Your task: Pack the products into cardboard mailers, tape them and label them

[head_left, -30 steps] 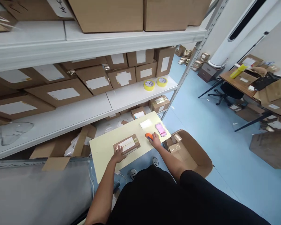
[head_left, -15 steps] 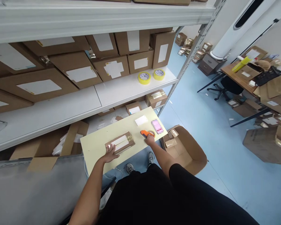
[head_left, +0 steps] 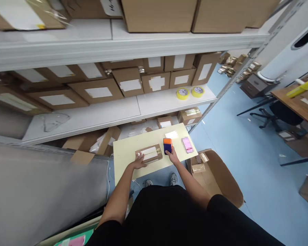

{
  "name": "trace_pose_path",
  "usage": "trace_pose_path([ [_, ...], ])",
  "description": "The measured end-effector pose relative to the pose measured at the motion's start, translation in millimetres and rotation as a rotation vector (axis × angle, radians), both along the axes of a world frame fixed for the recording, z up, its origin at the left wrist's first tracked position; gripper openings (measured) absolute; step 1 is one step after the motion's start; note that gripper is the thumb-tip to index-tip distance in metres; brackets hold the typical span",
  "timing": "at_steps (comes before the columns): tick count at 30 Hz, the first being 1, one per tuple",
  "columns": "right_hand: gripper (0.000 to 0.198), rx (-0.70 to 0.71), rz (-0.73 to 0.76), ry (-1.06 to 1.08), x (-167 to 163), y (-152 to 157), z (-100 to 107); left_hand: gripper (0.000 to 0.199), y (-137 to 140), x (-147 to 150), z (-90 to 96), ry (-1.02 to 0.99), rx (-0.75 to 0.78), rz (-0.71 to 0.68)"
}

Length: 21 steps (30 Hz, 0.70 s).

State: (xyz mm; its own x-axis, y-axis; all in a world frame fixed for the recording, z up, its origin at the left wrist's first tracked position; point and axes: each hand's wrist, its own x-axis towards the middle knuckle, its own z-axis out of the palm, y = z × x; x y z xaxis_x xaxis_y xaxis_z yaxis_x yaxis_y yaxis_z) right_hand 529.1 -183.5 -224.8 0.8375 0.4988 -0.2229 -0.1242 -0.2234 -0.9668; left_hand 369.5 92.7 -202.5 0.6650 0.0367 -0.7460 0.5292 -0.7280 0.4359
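Note:
A long cardboard box (head_left: 157, 156) lies on the pale yellow tabletop (head_left: 124, 147), with a white label and clear tape on its top. My left hand (head_left: 138, 162) rests on the left end of this box, fingers outstretched and thumb apart along the near side. In my right hand (head_left: 172, 155) is an orange and dark blue tape dispenser (head_left: 167, 146), held upright close to the box's right end. Whether it touches the box I cannot tell. Behind the dispenser lies a white paper (head_left: 171, 135), and a blurred-out pink item (head_left: 187, 145) is farther right.
A large open carton (head_left: 223, 174) stands right of the table with small boxes inside. Beyond the table, a grey shelf (head_left: 159, 105) bears cardboard boxes and two yellow tape rolls (head_left: 182, 93) (head_left: 197, 91). At the far right is a wooden desk (head_left: 284, 92).
My right hand has turned the tape dispenser from lying over sideways to upright and brought it nearer the box. My left hand stays on the box. The camera view has shifted.

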Motion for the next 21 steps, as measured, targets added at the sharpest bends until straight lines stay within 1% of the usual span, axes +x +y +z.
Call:
trace_pose_path([
  [3,0.046,0.092,0.072,0.003,-9.6,34.8,27.6,0.133,-2.7,-0.1,3.9,0.014,-0.013,0.02],
  [5,0.045,0.139,0.167,-0.003,-14.9,53.4,39.5,0.128,-6.3,-1.1,6.8,0.011,-0.008,0.044],
  [6,0.045,0.152,0.212,0.004,-17.3,60.0,42.1,0.126,-8.6,-1.6,8.6,0.007,-0.004,0.059],
  [9,0.046,0.144,0.306,0.046,-22.7,67.3,38.5,0.119,-16.0,-1.8,15.5,-0.024,0.003,0.125],
  [12,0.049,0.102,0.355,0.058,-22.7,62.5,28.8,0.111,-20.3,-0.9,23.3,-0.079,0.014,0.219],
  [14,0.05,0.102,0.391,0.058,-20.0,58.4,25.3,0.098,-20.9,-0.5,28.5,-0.125,0.034,0.284],
  [18,0.052,0.119,0.446,0.065,-14.6,55.1,26.8,0.065,-21.6,3.7,42.7,-0.248,0.117,0.427],
  [20,0.054,0.112,0.453,0.064,-13.4,55.0,28.7,0.053,-23.3,11.5,53.1,-0.359,0.125,0.509],
  [21,0.055,0.108,0.452,0.065,-13.2,54.9,29.5,0.05,-24.1,17.0,58.9,-0.441,0.095,0.559],
])
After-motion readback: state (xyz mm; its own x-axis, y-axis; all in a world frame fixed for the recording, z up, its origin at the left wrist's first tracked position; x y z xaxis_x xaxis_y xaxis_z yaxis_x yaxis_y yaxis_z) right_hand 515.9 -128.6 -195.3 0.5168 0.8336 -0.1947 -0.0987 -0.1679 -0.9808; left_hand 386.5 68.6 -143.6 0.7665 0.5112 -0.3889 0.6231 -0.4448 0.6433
